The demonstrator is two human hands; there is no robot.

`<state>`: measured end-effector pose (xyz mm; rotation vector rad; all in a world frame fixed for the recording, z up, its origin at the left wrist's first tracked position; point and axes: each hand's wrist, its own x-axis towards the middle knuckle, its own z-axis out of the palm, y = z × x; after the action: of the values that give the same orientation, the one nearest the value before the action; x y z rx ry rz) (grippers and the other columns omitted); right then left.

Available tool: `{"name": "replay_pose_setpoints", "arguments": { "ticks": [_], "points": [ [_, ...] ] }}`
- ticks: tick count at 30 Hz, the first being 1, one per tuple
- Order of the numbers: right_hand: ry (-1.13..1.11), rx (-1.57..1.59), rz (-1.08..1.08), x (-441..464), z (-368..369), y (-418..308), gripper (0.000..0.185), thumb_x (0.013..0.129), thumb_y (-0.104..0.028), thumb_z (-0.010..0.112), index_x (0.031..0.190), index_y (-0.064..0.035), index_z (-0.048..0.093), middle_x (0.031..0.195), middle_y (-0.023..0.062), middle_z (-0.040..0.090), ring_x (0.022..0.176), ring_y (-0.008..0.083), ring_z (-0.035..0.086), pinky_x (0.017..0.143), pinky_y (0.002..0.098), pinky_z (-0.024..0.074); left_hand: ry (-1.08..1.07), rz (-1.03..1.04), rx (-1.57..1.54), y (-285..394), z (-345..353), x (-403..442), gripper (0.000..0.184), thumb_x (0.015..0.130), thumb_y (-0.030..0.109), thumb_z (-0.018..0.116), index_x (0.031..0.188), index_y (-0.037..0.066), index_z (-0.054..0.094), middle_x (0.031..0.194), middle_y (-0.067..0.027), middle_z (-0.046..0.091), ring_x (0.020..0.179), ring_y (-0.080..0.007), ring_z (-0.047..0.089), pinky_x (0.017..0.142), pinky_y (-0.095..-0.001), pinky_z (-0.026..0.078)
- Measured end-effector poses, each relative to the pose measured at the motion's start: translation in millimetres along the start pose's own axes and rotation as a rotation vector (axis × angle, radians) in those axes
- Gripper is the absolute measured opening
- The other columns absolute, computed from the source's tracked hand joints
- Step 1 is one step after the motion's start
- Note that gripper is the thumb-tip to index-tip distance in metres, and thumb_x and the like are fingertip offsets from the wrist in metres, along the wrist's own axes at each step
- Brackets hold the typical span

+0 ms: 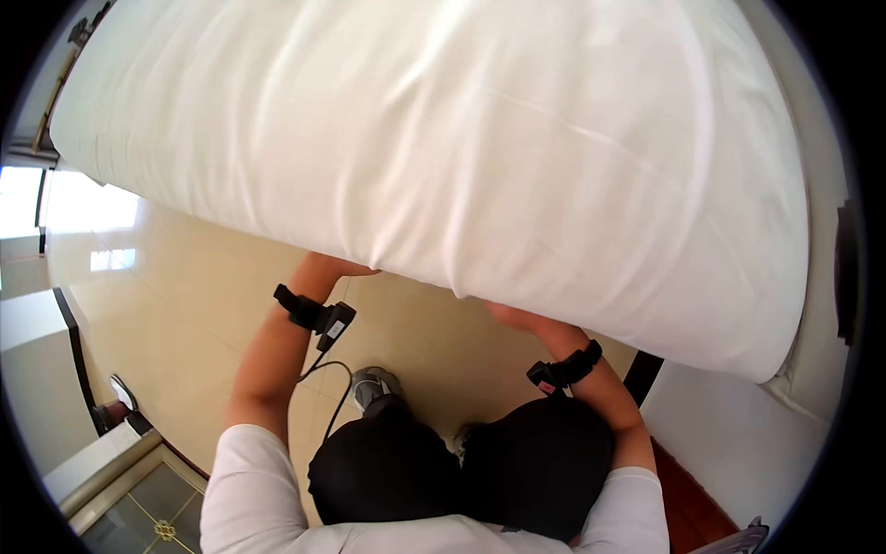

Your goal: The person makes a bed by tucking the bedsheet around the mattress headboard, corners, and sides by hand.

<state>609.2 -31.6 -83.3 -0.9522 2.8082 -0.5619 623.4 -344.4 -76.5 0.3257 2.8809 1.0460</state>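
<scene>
A large white sheet-covered mattress or cushion (443,148) fills the upper part of the head view. My left hand (343,266) reaches under its lower edge, with only the wrist side showing and the fingers hidden. Farther right, my right hand (513,317) also goes beneath that edge, its fingers out of sight below the white cloth. The fabric is creased near both hands. Each wrist wears a black strap with a small device, and a cable hangs from the left one.
Below lies a glossy beige tiled floor (194,314). My shoe (377,383) and black-clad knees are at the bottom centre. A cabinet with glass panels (152,508) stands at the lower left, a white wall (729,434) at the right. Bright light reflects at the far left.
</scene>
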Motion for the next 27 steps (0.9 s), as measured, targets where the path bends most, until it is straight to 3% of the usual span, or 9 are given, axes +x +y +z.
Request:
{"name": "replay_pose_setpoints", "arguments": {
  "ticks": [6, 7, 12, 14, 16, 21, 24, 26, 27],
  "points": [
    [0.052, 0.113, 0.037, -5, 2, 0, 0.055, 0.090, -0.039, 0.052, 0.134, -0.0075, 0.040, 0.133, 0.0136, 0.045, 0.122, 0.0301, 0.044, 0.104, 0.0408, 0.0341, -0.042, 0.012, -0.114, 29, -20, 3, 0.063, 0.085, 0.046, 0.060, 0.138, 0.016, 0.045, 0.145, -0.0098, 0.040, 0.136, -0.0293, 0.033, 0.113, -0.0436, 0.024],
    [0.075, 0.096, 0.038, 8, 4, -6, 0.048, 0.089, -0.036, 0.053, 0.127, -0.0072, 0.045, 0.124, 0.0139, 0.049, 0.114, 0.0309, 0.047, 0.099, 0.0417, 0.0367, -0.052, 0.016, -0.107, 22, -14, 8, 0.063, 0.085, 0.046, 0.060, 0.138, 0.016, 0.045, 0.145, -0.0098, 0.040, 0.136, -0.0293, 0.033, 0.113, -0.0436, 0.024],
    [0.122, 0.003, 0.008, 40, 1, -19, 0.025, 0.082, -0.023, 0.056, 0.098, -0.0061, 0.066, 0.088, 0.0147, 0.065, 0.083, 0.0340, 0.061, 0.081, 0.0451, 0.0472, 0.108, 0.064, 0.086, 8, 4, 16, 0.050, 0.075, 0.025, 0.064, 0.122, 0.011, 0.057, 0.128, -0.0126, 0.055, 0.121, -0.0350, 0.046, 0.101, -0.0475, 0.036],
    [-0.097, -0.080, 0.069, 41, -9, -21, 0.030, 0.085, -0.025, 0.054, 0.106, -0.0045, 0.062, 0.097, 0.0166, 0.064, 0.091, 0.0341, 0.060, 0.082, 0.0437, 0.0477, -0.027, -0.034, 0.193, 18, -11, 14, 0.049, 0.076, 0.024, 0.062, 0.122, 0.010, 0.057, 0.126, -0.0141, 0.056, 0.122, -0.0334, 0.046, 0.103, -0.0448, 0.035],
    [-0.097, -0.070, 0.056, 46, -16, -22, 0.026, 0.084, -0.024, 0.055, 0.099, -0.0042, 0.063, 0.089, 0.0156, 0.064, 0.084, 0.0338, 0.060, 0.079, 0.0441, 0.0478, -0.275, -0.204, 0.332, 30, -27, 18, 0.049, 0.073, 0.017, 0.057, 0.121, 0.006, 0.056, 0.118, -0.0177, 0.060, 0.119, -0.0337, 0.048, 0.104, -0.0427, 0.035],
    [-0.039, -0.113, -0.044, 50, -17, -19, 0.022, 0.083, -0.022, 0.056, 0.089, -0.0013, 0.060, 0.080, 0.0154, 0.062, 0.078, 0.0335, 0.059, 0.075, 0.0441, 0.0470, -0.072, -0.098, 0.250, 35, -17, -11, 0.054, 0.073, 0.015, 0.056, 0.125, 0.001, 0.052, 0.130, -0.0186, 0.050, 0.128, -0.0321, 0.040, 0.108, -0.0426, 0.030],
    [-0.092, -0.127, -0.063, 42, -18, -18, 0.022, 0.084, -0.020, 0.055, 0.091, -0.0002, 0.058, 0.082, 0.0172, 0.061, 0.078, 0.0354, 0.058, 0.075, 0.0435, 0.0461, 0.275, -0.043, -0.255, 28, 16, -29, 0.051, 0.079, 0.015, 0.052, 0.128, 0.000, 0.049, 0.135, -0.0168, 0.047, 0.128, -0.0297, 0.040, 0.110, -0.0418, 0.028],
    [-0.020, -0.114, -0.112, 40, -18, -18, 0.022, 0.085, -0.019, 0.054, 0.094, 0.0009, 0.058, 0.086, 0.0194, 0.061, 0.080, 0.0372, 0.058, 0.077, 0.0434, 0.0456, 0.492, -0.407, -1.779, 26, 26, -29, 0.042, 0.083, 0.012, 0.048, 0.123, -0.002, 0.050, 0.134, -0.0137, 0.047, 0.126, -0.0267, 0.042, 0.111, -0.0402, 0.028],
    [-0.041, -0.130, -0.137, 40, -17, -17, 0.022, 0.085, -0.019, 0.054, 0.094, 0.0009, 0.058, 0.086, 0.0194, 0.061, 0.080, 0.0372, 0.058, 0.077, 0.0434, 0.0456, 0.524, -0.405, -1.801, 22, 23, -28, 0.042, 0.083, 0.012, 0.048, 0.123, -0.002, 0.050, 0.134, -0.0137, 0.047, 0.126, -0.0267, 0.042, 0.111, -0.0402, 0.028]
  ]
}}
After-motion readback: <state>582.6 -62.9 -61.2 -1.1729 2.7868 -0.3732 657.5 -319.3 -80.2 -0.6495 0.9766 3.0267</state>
